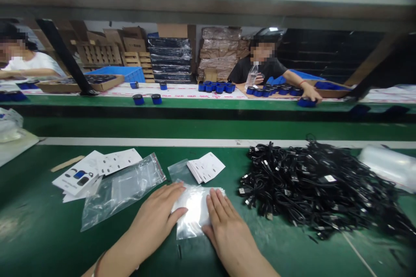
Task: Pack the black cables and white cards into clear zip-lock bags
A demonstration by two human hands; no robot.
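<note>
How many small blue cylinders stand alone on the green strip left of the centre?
2: blue cylinder and, touching nothing, another right of it. More sit farther back.

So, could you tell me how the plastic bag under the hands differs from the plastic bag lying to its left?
The bag under the hands is smaller and pressed flat by the left hand and the right hand; the bag on the left is larger and lies untouched. The bag under the hands looks whitish, as if something white is inside; the bag on the left looks clearer, with a red strip at its far edge. Both are see-through plastic on the green table.
</note>
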